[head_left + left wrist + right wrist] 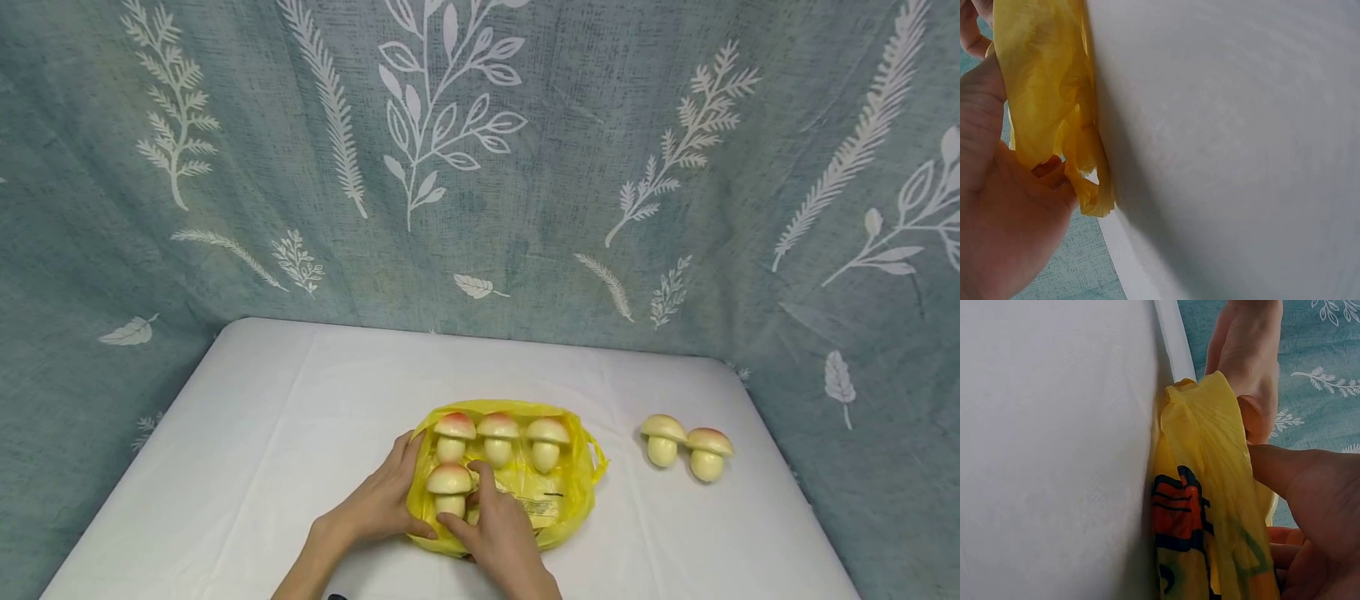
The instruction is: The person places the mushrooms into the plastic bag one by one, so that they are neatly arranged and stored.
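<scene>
A yellow plastic bag (579, 500) lies spread open on the white table, its rim standing up around several toy mushrooms with cream stems and reddish caps. Three of them, among them a mushroom (498, 437), stand in a row along its far side. My left hand (386, 492) holds the bag's left side; in the left wrist view the thumb and fingers lie about the yellow plastic (1047, 81). Inside the front left of the bag, my right hand (502, 525) grips a toy mushroom (449, 482) with thumb and index finger. The right hand's other fingers are partly hidden.
Two more toy mushrooms, a paler one (663, 439) and a redder one (708, 454), lie touching on the table right of the bag. A bag handle loop (600, 458) sticks out rightward. Behind the table (300, 417) hangs a green leaf-patterned cloth (540, 208).
</scene>
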Available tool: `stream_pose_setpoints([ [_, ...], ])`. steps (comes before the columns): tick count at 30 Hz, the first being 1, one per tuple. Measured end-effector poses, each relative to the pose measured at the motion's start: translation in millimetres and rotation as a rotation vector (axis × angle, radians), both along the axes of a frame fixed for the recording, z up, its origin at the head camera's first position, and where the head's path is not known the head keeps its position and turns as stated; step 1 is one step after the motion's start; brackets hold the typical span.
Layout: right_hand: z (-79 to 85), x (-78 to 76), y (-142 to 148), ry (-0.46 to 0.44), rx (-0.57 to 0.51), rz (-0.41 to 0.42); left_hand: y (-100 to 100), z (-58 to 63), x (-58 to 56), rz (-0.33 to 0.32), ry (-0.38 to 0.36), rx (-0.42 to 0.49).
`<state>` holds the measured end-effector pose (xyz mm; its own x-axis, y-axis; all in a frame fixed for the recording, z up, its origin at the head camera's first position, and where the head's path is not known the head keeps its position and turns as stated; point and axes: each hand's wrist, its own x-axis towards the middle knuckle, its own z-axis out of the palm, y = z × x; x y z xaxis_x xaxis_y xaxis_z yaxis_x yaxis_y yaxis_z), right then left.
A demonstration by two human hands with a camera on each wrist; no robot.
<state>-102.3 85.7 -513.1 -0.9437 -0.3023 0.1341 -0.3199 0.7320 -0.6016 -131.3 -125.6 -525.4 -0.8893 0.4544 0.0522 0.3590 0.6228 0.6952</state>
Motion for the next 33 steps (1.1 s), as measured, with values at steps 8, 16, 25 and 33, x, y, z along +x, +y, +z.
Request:
stream_pose_setpoints([
  [8, 4.6, -0.3, 2, 0.003, 0.013, -0.02, -1, 1.1, -0.4, 0.0, -0.005, -0.004],
  [16, 7.3, 0.6, 6, 0.001, 0.0, -0.045, -1, 1.3, -0.7, -0.003, 0.004, -0.005],
  [25, 14.1, 2.7, 24, -0.012, -0.166, -0.095, -1, 0.3, -0.1, -0.001, 0.011, 0.001],
  [33, 26.1, 6.9, 47, -0.032, -0.265, -0.207, -1, 0.5, 0.5, 0.007, -0.008, 0.034],
])
